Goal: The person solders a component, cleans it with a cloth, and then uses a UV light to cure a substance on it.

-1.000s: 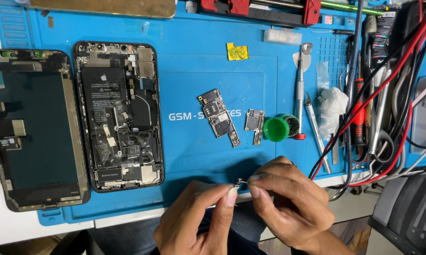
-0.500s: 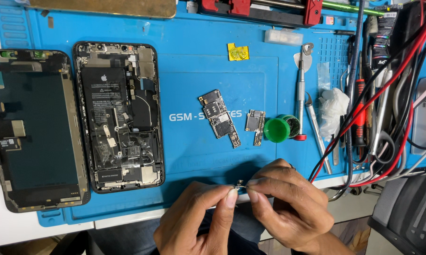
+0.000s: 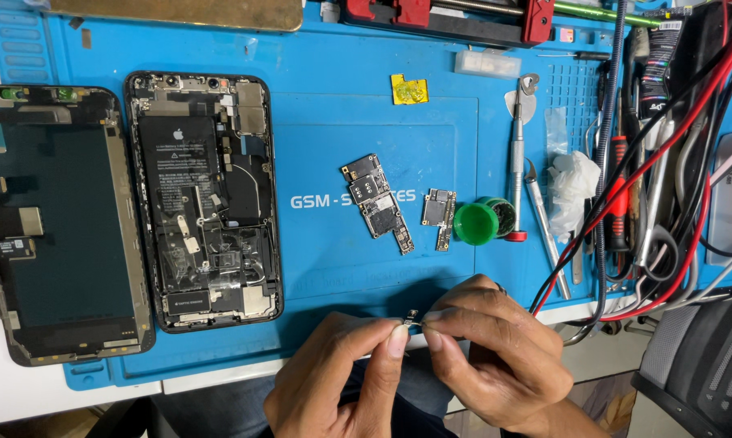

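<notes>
My left hand (image 3: 338,381) and my right hand (image 3: 488,353) meet at the near edge of the blue work mat (image 3: 342,113). Together their thumbs and forefingers pinch a tiny dark phone part (image 3: 412,319) between them. An opened phone body (image 3: 202,199) with its battery showing lies on the mat to the left. Its detached screen (image 3: 54,223) lies face down beside it at the far left. Two small circuit boards, a longer one (image 3: 376,203) and a shorter one (image 3: 439,217), rest mid-mat above my hands.
A round green tin (image 3: 475,223) sits by the boards. A screwdriver (image 3: 516,162), tweezers (image 3: 548,223) and a white wad (image 3: 573,182) lie right of it. Red and black cables (image 3: 666,146) tangle at the right edge. A red clamp fixture (image 3: 447,16) stands at the back.
My hands have stayed in place, with only slight finger shifts around the tiny part.
</notes>
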